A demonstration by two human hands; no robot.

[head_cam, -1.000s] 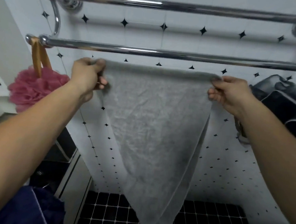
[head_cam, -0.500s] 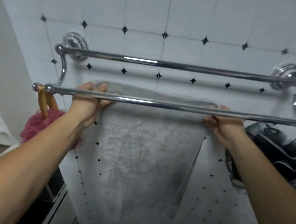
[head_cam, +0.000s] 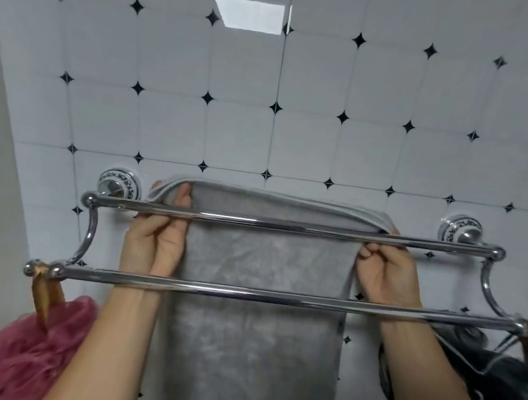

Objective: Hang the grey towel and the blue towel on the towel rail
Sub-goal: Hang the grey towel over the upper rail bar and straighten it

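Observation:
The grey towel (head_cam: 256, 340) hangs down behind the front bar (head_cam: 250, 294) of the chrome towel rail, and its top edge rises above the rear bar (head_cam: 286, 225). My left hand (head_cam: 155, 243) grips the towel's top left corner, fingers reaching over the rear bar. My right hand (head_cam: 387, 271) pinches the top right corner just under that bar. Both forearms pass beneath the front bar. The blue towel is out of view.
A pink bath sponge (head_cam: 31, 352) hangs by a tan loop from the front bar's left end. A black bag (head_cam: 493, 390) hangs at its right end. White tiles with black diamonds (head_cam: 275, 107) cover the wall behind.
Both hands have lifted the grey towel from below the front bar up between the bars, until its top edge stands above the rear bar. The view has tilted upward.

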